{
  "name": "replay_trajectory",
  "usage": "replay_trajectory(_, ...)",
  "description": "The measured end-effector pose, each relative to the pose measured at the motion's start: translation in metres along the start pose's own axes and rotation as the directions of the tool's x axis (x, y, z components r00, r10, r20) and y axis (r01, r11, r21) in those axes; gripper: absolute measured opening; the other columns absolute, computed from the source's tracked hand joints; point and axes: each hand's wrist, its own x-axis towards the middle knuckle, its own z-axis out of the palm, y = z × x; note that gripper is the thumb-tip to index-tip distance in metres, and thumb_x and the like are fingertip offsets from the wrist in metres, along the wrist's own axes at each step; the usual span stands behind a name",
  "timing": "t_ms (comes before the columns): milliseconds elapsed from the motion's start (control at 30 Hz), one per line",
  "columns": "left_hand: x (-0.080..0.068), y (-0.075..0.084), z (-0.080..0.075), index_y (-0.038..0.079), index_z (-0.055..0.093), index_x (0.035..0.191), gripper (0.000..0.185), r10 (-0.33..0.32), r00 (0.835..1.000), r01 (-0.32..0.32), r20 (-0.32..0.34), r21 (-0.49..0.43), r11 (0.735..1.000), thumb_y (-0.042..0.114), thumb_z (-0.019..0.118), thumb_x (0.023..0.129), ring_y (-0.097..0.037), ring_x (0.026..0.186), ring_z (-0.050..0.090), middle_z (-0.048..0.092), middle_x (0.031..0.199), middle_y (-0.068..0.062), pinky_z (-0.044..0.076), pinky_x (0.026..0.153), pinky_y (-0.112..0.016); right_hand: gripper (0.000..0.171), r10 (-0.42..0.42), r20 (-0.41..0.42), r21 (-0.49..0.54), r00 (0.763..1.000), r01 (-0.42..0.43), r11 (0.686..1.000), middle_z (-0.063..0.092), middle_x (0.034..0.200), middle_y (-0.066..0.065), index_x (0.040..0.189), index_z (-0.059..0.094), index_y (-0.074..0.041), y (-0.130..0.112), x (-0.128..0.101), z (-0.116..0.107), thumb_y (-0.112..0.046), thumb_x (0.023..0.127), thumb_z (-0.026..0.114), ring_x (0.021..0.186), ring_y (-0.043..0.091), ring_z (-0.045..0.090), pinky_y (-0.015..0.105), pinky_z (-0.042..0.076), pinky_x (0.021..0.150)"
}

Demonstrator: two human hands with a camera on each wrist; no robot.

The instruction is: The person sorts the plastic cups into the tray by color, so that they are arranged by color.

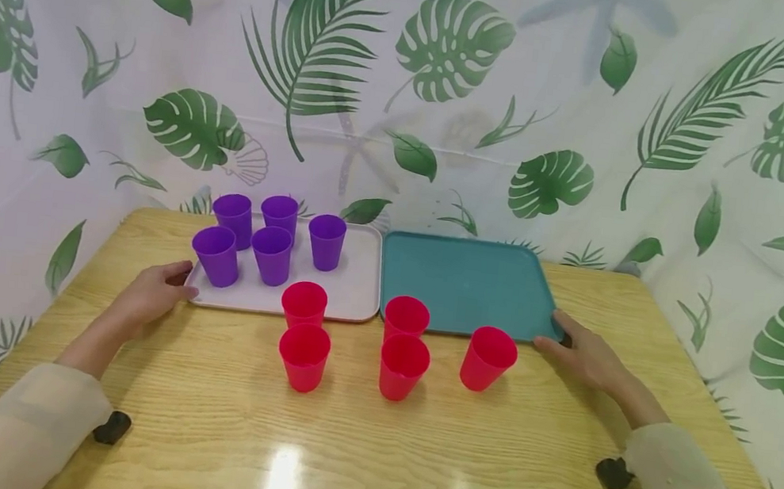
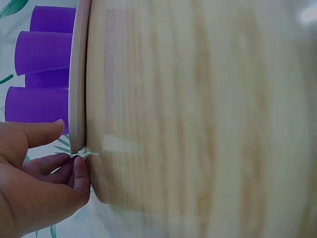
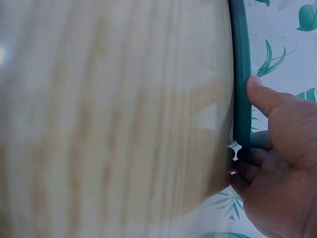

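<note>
Two trays lie side by side on the table, a white tray (image 1: 358,289) on the left and a teal tray (image 1: 463,284) on the right. At the white tray's near left corner my left hand (image 1: 151,295) grips the edge, thumb at the rim and fingers curled beneath in the left wrist view. My right hand (image 1: 585,352) holds the teal tray's near right corner; the right wrist view shows the thumb on its rim (image 3: 241,74) and the fingers bent below. Several purple cups (image 1: 217,258) stand upright on the white tray.
Several red cups (image 1: 403,369) stand on the wooden table (image 1: 369,465) in front of the trays, the rear ones overlapping the tray edges in the head view. One red cup (image 1: 488,358) is set apart on the right. A leaf-patterned cloth (image 1: 474,142) hangs behind.
</note>
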Motion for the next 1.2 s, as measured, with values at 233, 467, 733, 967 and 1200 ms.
replay_trajectory(233, 0.0024, -0.0009, 0.0021, -0.013, 0.011, 0.158, 0.076, 0.009, 0.999, -0.008, 0.05, -0.019, 1.0, 0.01, 0.057, 0.103, -0.054, 0.15, 0.016, 0.014, 0.162, -0.037, 0.016, 0.123, -0.062, 0.088, -0.002, 0.001, 0.001, 1.0, 0.002, 1.0, 0.024, 0.159, 0.041, 0.157, 0.021, 0.013, 0.0024, 0.0015, -0.0005, -0.048, 0.105, 0.057, 0.145, 0.059, 0.026, 0.07, 0.028, 0.115)
replay_trajectory(467, 0.0047, -0.0038, 0.0018, -0.015, 0.003, 0.157, 0.08, 0.044, 0.995, -0.039, 0.092, -0.061, 0.997, 0.009, 0.058, 0.103, -0.054, 0.151, 0.01, 0.005, 0.163, -0.038, 0.014, 0.124, -0.061, 0.088, -0.01, -0.002, 0.003, 1.0, 0.01, 1.0, 0.024, 0.159, 0.041, 0.158, 0.021, 0.013, 0.0017, 0.0018, -0.0003, -0.047, 0.105, 0.057, 0.145, 0.059, 0.026, 0.07, 0.028, 0.115)
replay_trajectory(733, 0.0048, -0.006, 0.0021, -0.011, -0.002, 0.158, 0.083, 0.042, 0.992, -0.034, 0.119, -0.069, 0.997, 0.012, 0.057, 0.105, -0.053, 0.152, 0.001, -0.002, 0.165, -0.034, 0.007, 0.124, -0.061, 0.087, -0.015, 0.0, 0.0, 1.0, 0.015, 1.0, 0.025, 0.158, 0.042, 0.157, 0.022, 0.015, -0.0003, 0.002, -0.0015, -0.046, 0.105, 0.058, 0.144, 0.06, 0.027, 0.07, 0.029, 0.114)
replay_trajectory(967, 0.0039, -0.0038, 0.0016, -0.01, -0.005, 0.158, 0.085, 0.04, 0.99, -0.028, 0.134, -0.085, 0.996, 0.013, 0.057, 0.105, -0.051, 0.152, -0.003, -0.005, 0.165, -0.033, 0.005, 0.124, -0.061, 0.089, -0.02, 0.011, 0.001, 1.0, 0.02, 1.0, 0.024, 0.157, 0.043, 0.157, 0.02, 0.015, 0.0001, 0.0027, -0.0024, -0.047, 0.105, 0.059, 0.143, 0.061, 0.027, 0.071, 0.03, 0.113)
replay_trajectory(1200, 0.0028, -0.0016, 0.0022, -0.009, -0.002, 0.159, 0.084, 0.045, 0.992, -0.039, 0.122, -0.053, 0.998, 0.015, 0.058, 0.105, -0.051, 0.152, 0.0, -0.002, 0.165, -0.033, 0.006, 0.124, -0.061, 0.096, -0.006, 0.03, 0.02, 1.0, 0.006, 1.0, 0.018, 0.16, 0.042, 0.158, 0.014, 0.015, 0.0005, 0.0035, 0.0001, -0.049, 0.103, 0.061, 0.144, 0.061, 0.023, 0.072, 0.027, 0.115)
